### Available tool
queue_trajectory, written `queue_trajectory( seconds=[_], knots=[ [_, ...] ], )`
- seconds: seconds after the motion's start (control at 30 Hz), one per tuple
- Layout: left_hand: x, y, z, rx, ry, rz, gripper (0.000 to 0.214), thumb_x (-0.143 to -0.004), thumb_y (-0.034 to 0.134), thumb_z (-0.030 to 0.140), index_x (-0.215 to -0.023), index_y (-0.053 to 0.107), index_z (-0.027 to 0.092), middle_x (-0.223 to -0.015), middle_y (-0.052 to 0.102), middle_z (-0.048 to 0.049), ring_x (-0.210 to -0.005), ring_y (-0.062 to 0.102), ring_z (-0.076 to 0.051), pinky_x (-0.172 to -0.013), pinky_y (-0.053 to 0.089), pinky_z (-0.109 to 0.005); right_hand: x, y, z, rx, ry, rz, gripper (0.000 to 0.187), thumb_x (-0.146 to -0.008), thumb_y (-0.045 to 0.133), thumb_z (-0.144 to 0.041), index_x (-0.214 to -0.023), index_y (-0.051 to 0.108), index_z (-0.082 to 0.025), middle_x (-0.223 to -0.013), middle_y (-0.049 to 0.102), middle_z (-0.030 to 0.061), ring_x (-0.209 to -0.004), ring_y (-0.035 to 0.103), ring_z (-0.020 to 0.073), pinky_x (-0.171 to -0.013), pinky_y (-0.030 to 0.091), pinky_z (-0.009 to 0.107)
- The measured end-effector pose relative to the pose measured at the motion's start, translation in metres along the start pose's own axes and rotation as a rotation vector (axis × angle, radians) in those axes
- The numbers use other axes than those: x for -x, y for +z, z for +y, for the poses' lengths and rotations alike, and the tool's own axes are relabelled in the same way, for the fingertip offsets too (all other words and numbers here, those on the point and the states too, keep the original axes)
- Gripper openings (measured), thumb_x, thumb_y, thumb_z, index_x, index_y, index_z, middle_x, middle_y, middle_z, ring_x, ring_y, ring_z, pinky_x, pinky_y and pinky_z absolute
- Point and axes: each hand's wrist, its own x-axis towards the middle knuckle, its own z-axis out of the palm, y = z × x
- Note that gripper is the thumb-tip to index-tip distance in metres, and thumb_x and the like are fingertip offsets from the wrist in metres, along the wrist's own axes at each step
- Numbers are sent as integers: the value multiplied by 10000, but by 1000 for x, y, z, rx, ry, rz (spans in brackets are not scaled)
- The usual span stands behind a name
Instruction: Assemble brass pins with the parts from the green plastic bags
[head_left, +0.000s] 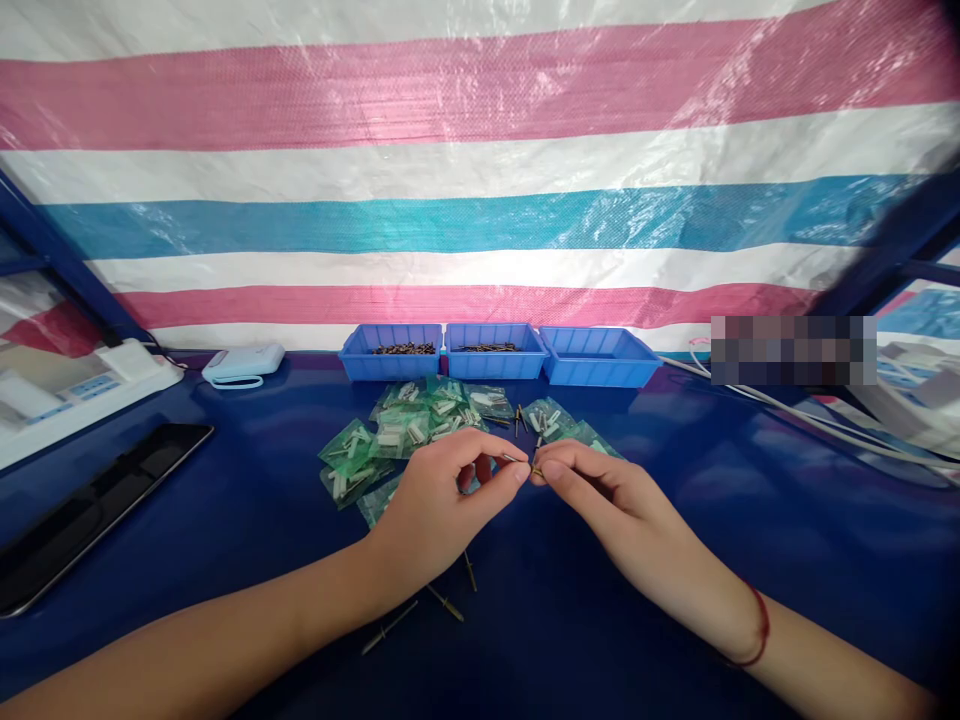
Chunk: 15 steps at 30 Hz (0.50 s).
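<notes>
In the head view, both hands meet over the table [570, 620], near the middle, probably so that the small work stays in plain sight and close to the loose parts. The left hand [442, 495] pinches a slim metal pin [514, 459] between thumb and forefinger; the right hand [611, 490] has its thumb and fingertips closed on a brass-coloured piece [535, 472] just beside it. Such thin parts seem to call for a fingertip grip rather than a full fist, leaving most of their length uncovered. The pin looks straight, silvery and narrow, the other piece short and yellowish; whether they are joined, I cannot tell. Green-tinted bags [427, 415] of pale and silvery parts lie heaped just beyond the left hand, likely set there for easy reach. Behind them stand the left bin [390, 370], holding small brownish pieces, the middle bin [495, 368], holding thin dark ones, and the right bin [600, 374], side by side, which would keep kinds apart. Loose pins [448, 604], with narrow shanks and collars, lie below the left hand.
</notes>
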Motion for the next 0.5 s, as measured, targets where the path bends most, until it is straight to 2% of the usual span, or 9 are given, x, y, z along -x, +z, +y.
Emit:
queue_trajectory(
  seconds=[0.13,0.2,0.3,0.4,0.5],
  knots=[
    [0,2,-4,-46,68,2,72,-846,613,196,-865,679,220,-731,636,31,-623,537,-102,-575,425,-216,5,1,2,140,-196,161,144,-928,509,-275,-842,613,-227,-906,622,38,-837,590,177,-710,478,285],
    [0,3,-8,-66,122,-36,72,-865,595,195,-865,666,203,-761,642,19,-667,569,-108,-626,445,-220,7,1,5,252,-358,196,94,-919,528,-216,-914,621,-230,-957,614,52,-896,591,185,-760,486,304],
    [-2,1,-14,-118,194,-111,95,-896,569,209,-875,660,193,-821,664,3,-761,612,-127,-730,464,-241,3,-2,11,421,-547,199,169,-913,538,-181,-1066,605,-207,-1031,614,78,-990,580,206,-849,484,350],
    [-17,-7,-17,-231,218,-86,121,-916,549,243,-910,664,207,-866,687,1,-804,624,-144,-764,465,-262,-6,-8,22,603,-464,130,303,-929,495,-169,-1227,549,-170,-1104,621,102,-1018,568,227,-878,478,396],
    [-53,-16,-20,-359,239,13,174,-938,508,284,-944,669,217,-883,696,-10,-783,620,-156,-736,474,-277,-15,-14,33,842,-366,-30,371,-914,453,-92,-1255,570,-177,-1121,624,105,-961,565,240,-833,480,413]
  ],
)
